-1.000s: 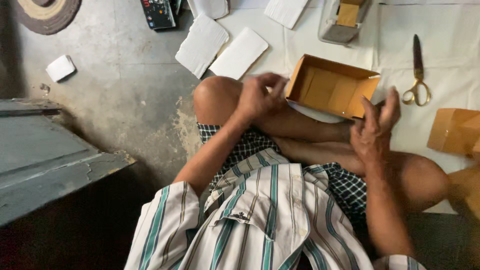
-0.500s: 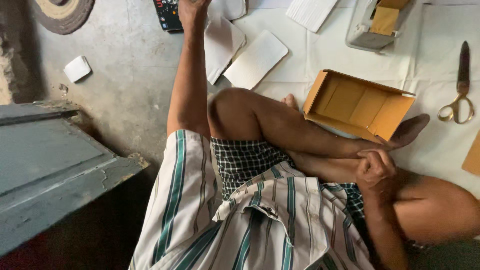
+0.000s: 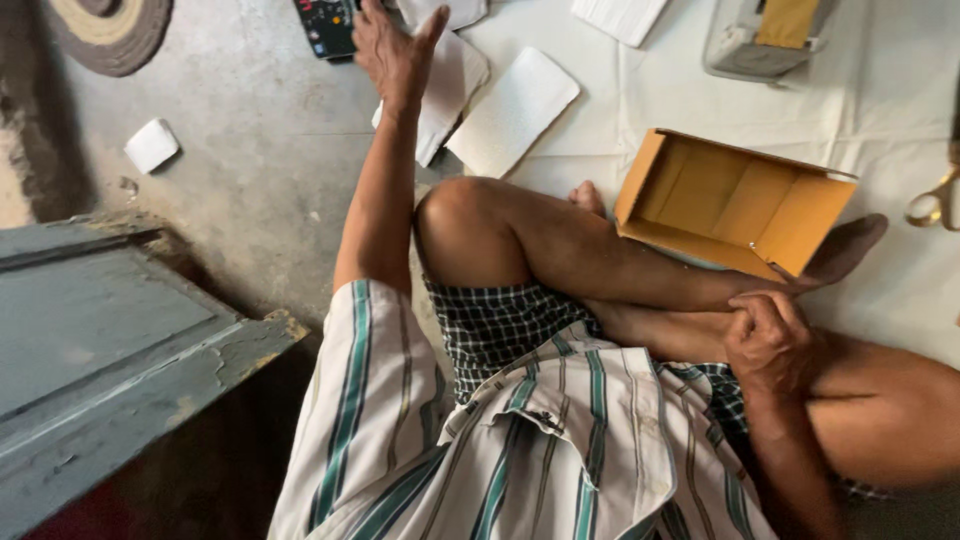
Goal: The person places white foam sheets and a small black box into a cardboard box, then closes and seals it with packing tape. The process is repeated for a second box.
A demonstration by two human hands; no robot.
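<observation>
Scissors [image 3: 938,205] cut off at rt edge — black device [image 3: 326,27] (top-cropped) partly behind left hand [image 3: 392,52].

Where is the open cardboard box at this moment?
In the head view the open cardboard box lies on the white sheet, right of centre, just beyond the person's crossed legs and above the right hand.

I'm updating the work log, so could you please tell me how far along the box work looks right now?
Done: one open cardboard box lies folded on the white sheet. In hand: nothing is held; the left hand reaches, fingers spread, over the white pads by the remote control, and the right hand rests on the ankle. Left: the box is empty and unclosed, and the pads lie loose outside it.
</observation>
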